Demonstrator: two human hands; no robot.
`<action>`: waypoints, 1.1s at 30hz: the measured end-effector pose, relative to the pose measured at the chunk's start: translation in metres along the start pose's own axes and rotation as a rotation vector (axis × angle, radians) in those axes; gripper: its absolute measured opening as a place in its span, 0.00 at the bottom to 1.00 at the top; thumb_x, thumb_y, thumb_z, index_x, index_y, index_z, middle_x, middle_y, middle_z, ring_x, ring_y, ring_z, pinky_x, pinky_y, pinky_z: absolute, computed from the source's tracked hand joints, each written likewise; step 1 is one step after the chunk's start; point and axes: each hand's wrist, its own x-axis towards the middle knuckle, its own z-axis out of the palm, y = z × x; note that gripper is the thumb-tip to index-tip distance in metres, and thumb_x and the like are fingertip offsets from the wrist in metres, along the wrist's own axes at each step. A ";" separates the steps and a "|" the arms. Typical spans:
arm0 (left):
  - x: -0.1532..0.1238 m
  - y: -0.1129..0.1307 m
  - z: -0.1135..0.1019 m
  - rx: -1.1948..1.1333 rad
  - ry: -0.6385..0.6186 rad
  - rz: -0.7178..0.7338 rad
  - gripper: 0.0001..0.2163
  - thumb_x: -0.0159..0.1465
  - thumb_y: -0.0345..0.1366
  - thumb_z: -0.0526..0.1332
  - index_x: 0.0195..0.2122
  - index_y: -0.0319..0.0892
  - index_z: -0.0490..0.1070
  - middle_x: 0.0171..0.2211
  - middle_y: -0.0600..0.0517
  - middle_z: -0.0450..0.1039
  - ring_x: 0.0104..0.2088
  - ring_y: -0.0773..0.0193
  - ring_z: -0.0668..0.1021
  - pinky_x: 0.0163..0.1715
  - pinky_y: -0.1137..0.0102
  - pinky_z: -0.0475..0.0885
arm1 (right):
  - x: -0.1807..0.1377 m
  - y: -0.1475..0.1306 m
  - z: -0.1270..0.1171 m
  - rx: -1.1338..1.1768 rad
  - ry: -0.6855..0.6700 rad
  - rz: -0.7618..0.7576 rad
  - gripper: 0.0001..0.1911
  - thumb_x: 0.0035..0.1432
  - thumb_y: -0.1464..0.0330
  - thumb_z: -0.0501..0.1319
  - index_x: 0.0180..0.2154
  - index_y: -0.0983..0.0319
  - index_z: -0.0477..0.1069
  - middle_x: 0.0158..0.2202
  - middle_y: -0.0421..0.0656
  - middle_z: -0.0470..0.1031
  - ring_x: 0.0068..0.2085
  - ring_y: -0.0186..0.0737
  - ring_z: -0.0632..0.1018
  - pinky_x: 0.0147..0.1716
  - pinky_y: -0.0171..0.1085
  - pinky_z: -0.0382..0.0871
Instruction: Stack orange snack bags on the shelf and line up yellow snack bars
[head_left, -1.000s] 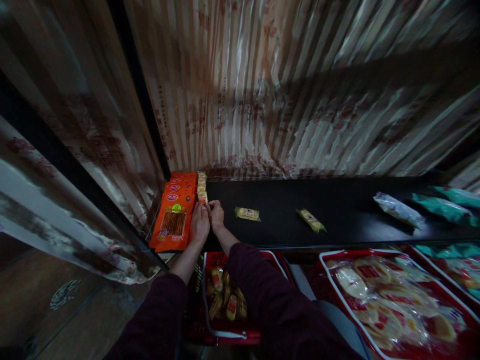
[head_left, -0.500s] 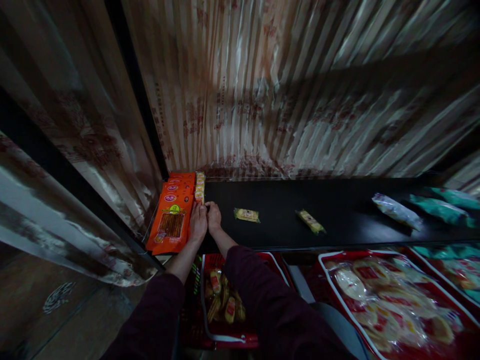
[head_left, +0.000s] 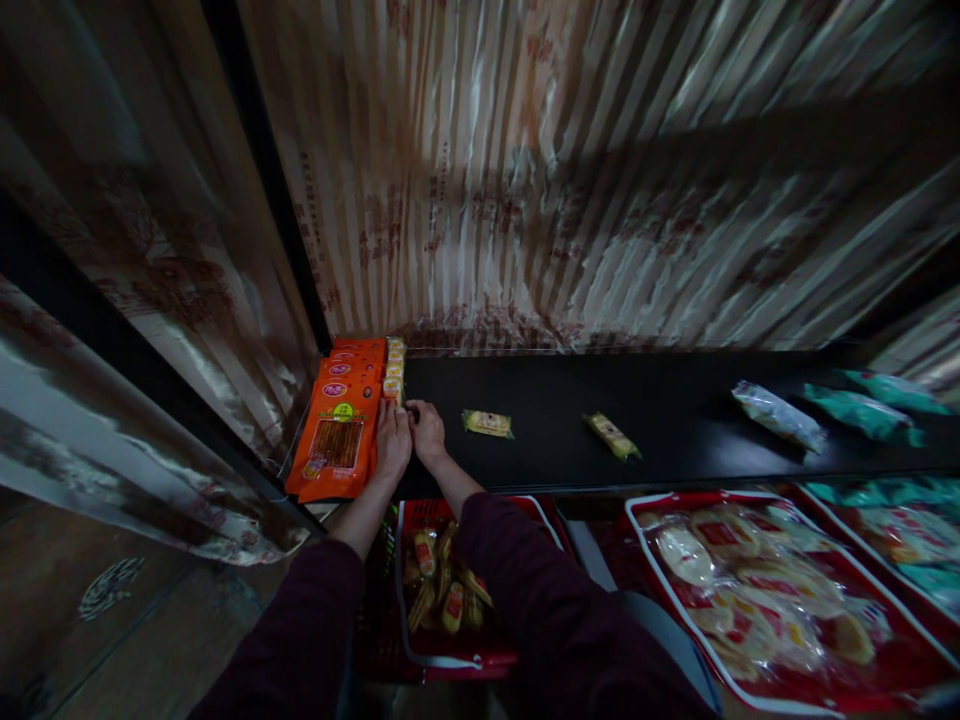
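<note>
My left hand (head_left: 393, 440) and my right hand (head_left: 427, 432) are close together at the near end of a row of small yellow-and-white wrapped snacks (head_left: 394, 370). Both have closed fingers around the nearest small wrapped snack, which they mostly hide. Left of the row, touching it, orange snack bags (head_left: 337, 425) overlap in a stack running front to back. One yellow wrapped snack (head_left: 487, 423) lies on the black shelf (head_left: 540, 385) to the right of my hands. Farther right, another yellow wrapped snack (head_left: 613, 436) lies at a slant.
Below the shelf stand a red basket (head_left: 442, 660) of wrapped snacks and a red basket (head_left: 694, 645) of round packaged breads. A white-purple packet (head_left: 778, 415) and green packets (head_left: 862, 412) lie at the shelf's right. A dark post (head_left: 274, 190) and a printed plastic curtain (head_left: 487, 200) border the shelf.
The view has shifted slightly, so the scene sits a little higher and more to the left. Both hands stay at the near end of the row, with little movement against it.
</note>
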 end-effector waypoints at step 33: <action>-0.085 0.000 0.031 -0.068 -0.189 0.234 0.23 0.60 0.30 0.51 0.58 0.39 0.61 0.60 0.42 0.63 0.57 0.57 0.70 0.57 0.58 0.65 | -0.066 0.049 -0.097 0.152 -0.031 0.106 0.25 0.57 0.63 0.58 0.56 0.59 0.64 0.45 0.44 0.76 0.43 0.41 0.76 0.45 0.40 0.70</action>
